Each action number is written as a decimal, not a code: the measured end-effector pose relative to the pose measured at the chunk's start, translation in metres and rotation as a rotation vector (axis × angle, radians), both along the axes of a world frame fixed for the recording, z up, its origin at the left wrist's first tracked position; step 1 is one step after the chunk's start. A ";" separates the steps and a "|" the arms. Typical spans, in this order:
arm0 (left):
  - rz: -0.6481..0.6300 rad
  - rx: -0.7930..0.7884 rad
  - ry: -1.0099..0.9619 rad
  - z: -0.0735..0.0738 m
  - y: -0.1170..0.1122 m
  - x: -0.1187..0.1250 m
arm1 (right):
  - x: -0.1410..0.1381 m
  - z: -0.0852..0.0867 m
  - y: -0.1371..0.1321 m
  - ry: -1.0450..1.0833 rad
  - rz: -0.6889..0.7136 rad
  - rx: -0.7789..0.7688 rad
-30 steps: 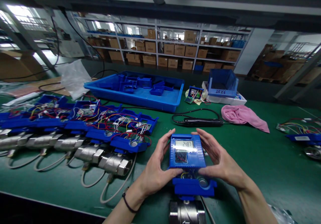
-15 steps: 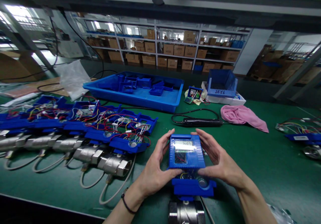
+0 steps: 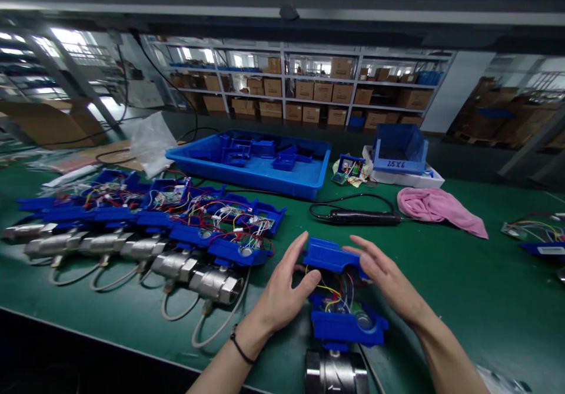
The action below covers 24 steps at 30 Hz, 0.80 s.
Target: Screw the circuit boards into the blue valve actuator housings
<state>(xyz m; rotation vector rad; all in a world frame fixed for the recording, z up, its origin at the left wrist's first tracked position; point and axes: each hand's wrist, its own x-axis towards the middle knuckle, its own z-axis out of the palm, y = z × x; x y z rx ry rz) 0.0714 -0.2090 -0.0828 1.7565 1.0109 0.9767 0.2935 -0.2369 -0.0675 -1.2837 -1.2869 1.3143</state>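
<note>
Well, I have both hands at the near middle of the surface point(image 3: 468, 276), around a blue cover point(image 3: 329, 254) that stands tilted up above a blue base point(image 3: 348, 327). My left hand point(image 3: 282, 294) is at the cover's left end, thumb and fingers spread apart; my right hand point(image 3: 392, 282) is at its right end, fingers stretched forward. From this view I cannot tell how firmly either set of fingers bears on the cover. Yellow, red and white wires point(image 3: 333, 291) show in the gap between cover and base, and the base sits on top of a metal body point(image 3: 336, 373) at the near edge of my view, a grey cable beside it. To the left, a row of open blue housings point(image 3: 185, 229) full of wiring lies with metal fittings point(image 3: 216, 285) on its near side. Beyond that row is a blue tray point(image 3: 247, 177) holding blue plastic parts. On the far side of my hands lies a black tool point(image 3: 364, 217) with a looped cord, just left of a pink cloth point(image 3: 441, 207). Farther off, a blue bin point(image 3: 399, 162) marked 25X6 rests on a white box point(image 3: 406, 179).
</note>
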 end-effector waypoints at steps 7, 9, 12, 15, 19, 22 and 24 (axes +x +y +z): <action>0.204 -0.024 0.171 -0.010 0.009 0.005 | 0.001 -0.018 0.008 -0.223 -0.048 0.062; 0.215 -0.064 0.165 -0.016 0.012 0.005 | 0.000 -0.020 0.009 -0.386 -0.083 0.123; 0.241 -0.099 0.131 -0.021 0.018 0.007 | -0.002 -0.018 0.009 -0.561 -0.147 0.211; 0.276 -0.091 0.120 -0.022 0.021 0.008 | -0.002 -0.013 0.003 -0.588 -0.149 0.294; 0.293 -0.074 0.099 -0.019 0.019 0.009 | 0.006 -0.008 -0.022 -0.534 -0.084 0.381; 0.286 -0.053 0.080 -0.017 0.015 0.008 | 0.011 -0.011 -0.047 -0.485 -0.003 0.439; 0.283 -0.041 0.070 -0.017 0.014 0.008 | 0.008 -0.014 -0.060 -0.525 0.085 0.464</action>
